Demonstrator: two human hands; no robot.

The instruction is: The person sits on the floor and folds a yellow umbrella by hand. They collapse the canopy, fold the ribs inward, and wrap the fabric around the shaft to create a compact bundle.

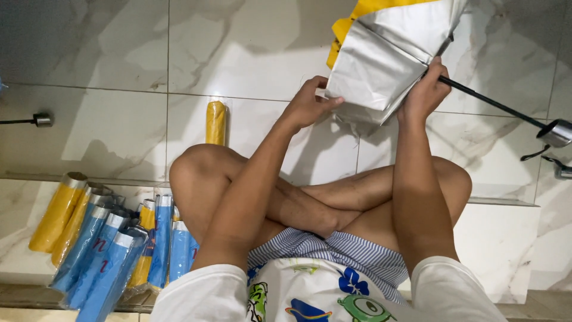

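Observation:
I sit cross-legged on a marble tile floor and hold a half-collapsed umbrella (381,59) in front of me. Its canopy is silver on the inner side and yellow on the outer side. My left hand (310,102) pinches the lower left edge of the silver fabric. My right hand (426,90) grips the canopy where the black shaft (488,102) comes out. The shaft runs right and down to a silver handle (557,132) with a black strap.
A folded yellow umbrella in a clear sleeve (215,123) lies on the floor beyond my left knee. A pile of several folded blue and yellow umbrellas (104,244) lies at my left. Another umbrella handle (42,120) pokes in at the far left.

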